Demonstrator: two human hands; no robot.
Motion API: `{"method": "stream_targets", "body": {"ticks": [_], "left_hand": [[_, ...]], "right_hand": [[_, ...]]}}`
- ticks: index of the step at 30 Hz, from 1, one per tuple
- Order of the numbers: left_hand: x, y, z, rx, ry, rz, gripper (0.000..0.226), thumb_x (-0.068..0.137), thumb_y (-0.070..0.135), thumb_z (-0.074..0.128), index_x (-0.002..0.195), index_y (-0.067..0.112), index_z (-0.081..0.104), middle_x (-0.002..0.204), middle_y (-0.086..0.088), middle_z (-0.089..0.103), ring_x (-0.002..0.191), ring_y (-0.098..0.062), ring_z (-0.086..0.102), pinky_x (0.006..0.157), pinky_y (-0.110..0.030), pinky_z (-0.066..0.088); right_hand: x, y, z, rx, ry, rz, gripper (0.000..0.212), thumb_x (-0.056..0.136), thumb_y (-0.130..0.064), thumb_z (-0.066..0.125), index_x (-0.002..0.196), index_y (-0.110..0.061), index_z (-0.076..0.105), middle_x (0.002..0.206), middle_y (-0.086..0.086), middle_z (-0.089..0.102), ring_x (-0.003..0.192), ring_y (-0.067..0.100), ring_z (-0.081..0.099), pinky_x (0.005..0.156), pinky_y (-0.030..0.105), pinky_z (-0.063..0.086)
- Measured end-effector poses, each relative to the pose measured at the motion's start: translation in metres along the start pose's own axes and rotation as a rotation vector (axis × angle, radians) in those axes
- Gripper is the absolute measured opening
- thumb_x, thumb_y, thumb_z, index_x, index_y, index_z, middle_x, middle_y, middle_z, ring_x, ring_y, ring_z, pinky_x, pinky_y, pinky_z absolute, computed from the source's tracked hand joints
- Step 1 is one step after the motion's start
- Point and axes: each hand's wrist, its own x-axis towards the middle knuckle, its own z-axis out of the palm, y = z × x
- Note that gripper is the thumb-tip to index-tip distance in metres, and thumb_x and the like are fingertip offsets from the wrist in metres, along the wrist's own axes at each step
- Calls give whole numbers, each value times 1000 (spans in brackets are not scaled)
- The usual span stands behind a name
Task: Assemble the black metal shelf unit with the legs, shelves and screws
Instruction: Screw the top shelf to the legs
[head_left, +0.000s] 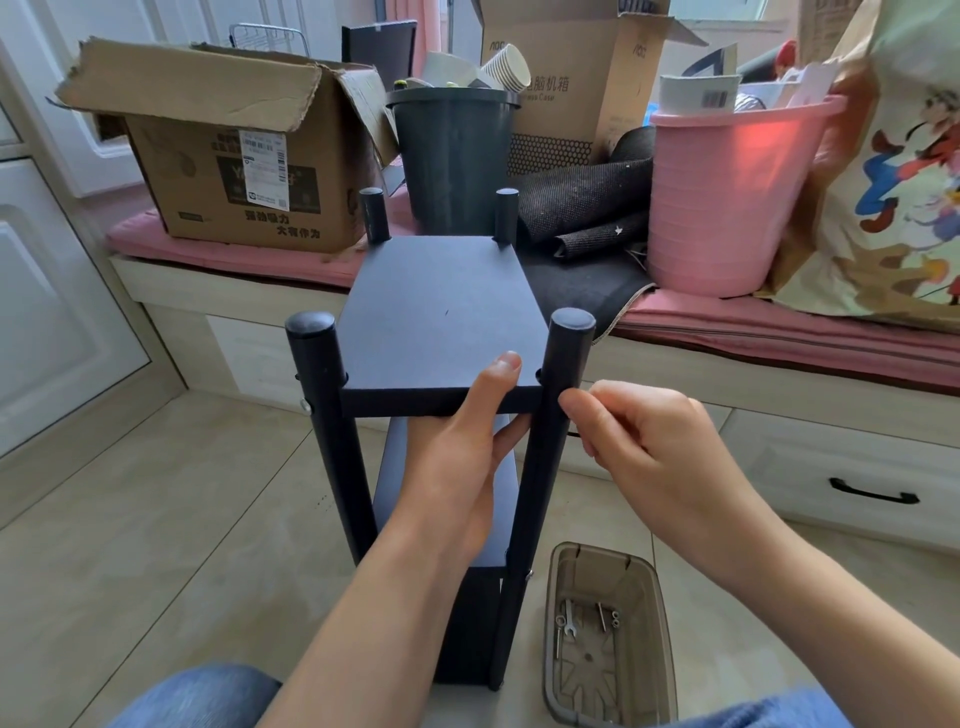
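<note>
Head view: left hand (457, 452) grips top shelf (441, 322) edge, thumb on top, fingers under. Right hand (639, 447) pinches at front right leg (558, 415). Shelf unit (363, 467) is black, upright on floor.

The shelf unit (436, 415) stood on the floor (156, 519) in front of the window seat (234, 260). Its top shelf (441, 322) sat between four legs, one at each corner. The left hand (462, 447) gripped the shelf's near edge, thumb on top. The right hand (639, 447) was just right of the near right leg (561, 395). A tray (608, 634) holding screws (602, 618) and a wrench (569, 621) lay on the floor right of the unit. On the seat behind, a cardboard box (234, 156) stood left, a bin (452, 156) in the middle, a bucket (727, 197) right.
</note>
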Motion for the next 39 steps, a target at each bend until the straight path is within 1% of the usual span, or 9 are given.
{"method": "stream_targets", "body": {"ticks": [2, 5, 9, 15, 24, 29, 32, 37, 39], "left_hand": [[0, 0, 0, -1, -5, 0, 43, 80, 22, 71, 121, 29, 62, 106, 7, 75, 103, -15, 73, 84, -32, 61], [1, 0, 1, -4, 3, 1, 36, 90, 15, 67, 124, 26, 62, 109, 3, 73, 104, -17, 73, 86, -34, 60], [1, -1, 0, -15, -3, 7, 37, 89, 14, 67, 125, 24, 62, 107, 3, 74, 103, -19, 73, 82, -31, 61], [3, 0, 0, -17, 0, -7, 70, 73, 29, 73, 138, 12, 56, 114, -4, 70, 107, -21, 71, 83, -32, 60], [6, -2, -2, -7, -1, 11, 51, 87, 15, 68, 136, 6, 57, 98, 1, 68, 97, -18, 72, 78, -30, 60], [6, -3, -2, 16, 15, 13, 43, 93, 12, 63, 133, -1, 56, 97, -3, 66, 97, -23, 72, 76, -29, 60], [6, -3, -2, 25, 18, 14, 27, 93, 10, 63, 120, 9, 62, 93, -1, 66, 96, -24, 72, 75, -29, 60], [7, -2, -3, 12, 19, 24, 27, 93, 9, 63, 120, 12, 63, 95, -2, 67, 99, -27, 71, 75, -31, 60], [7, -3, -3, 6, 34, 30, 35, 93, 10, 64, 127, 10, 61, 101, -3, 67, 105, -29, 70, 75, -30, 60]], "right_hand": [[0, 0, -3, -33, 28, -31, 48, 93, -40, 54, 58, -10, 47, 54, 3, 45, 54, 18, 36, 52, 23, 30], [-1, -2, -7, -40, 17, -33, 39, 90, -39, 58, 61, -12, 55, 57, 2, 51, 52, 11, 38, 51, 17, 33], [-5, -1, -9, -17, -46, 6, 34, 94, -37, 54, 71, -12, 61, 62, 3, 60, 56, 19, 45, 52, 23, 34], [-5, -2, -13, -48, -6, 1, 22, 92, -32, 60, 73, -21, 61, 64, -8, 58, 55, 10, 46, 53, 16, 36], [-8, 0, -10, -165, 16, 10, 20, 93, -39, 54, 83, -24, 64, 57, -14, 54, 57, 10, 51, 55, 23, 33], [-3, -6, -8, 241, -112, 190, 31, 99, -21, 51, 70, -17, 63, 51, -5, 40, 50, 12, 31, 51, 22, 28], [-1, -7, -9, 362, -149, 262, 35, 101, -18, 49, 69, -10, 60, 54, 1, 35, 55, 17, 29, 54, 29, 26], [-6, -3, -8, 3, -77, 67, 27, 97, -32, 50, 76, -24, 63, 61, -9, 58, 56, 10, 47, 55, 22, 38], [-8, 0, -8, -82, -58, 40, 21, 96, -36, 50, 81, -25, 61, 66, -8, 61, 60, 16, 51, 58, 29, 42]]}}
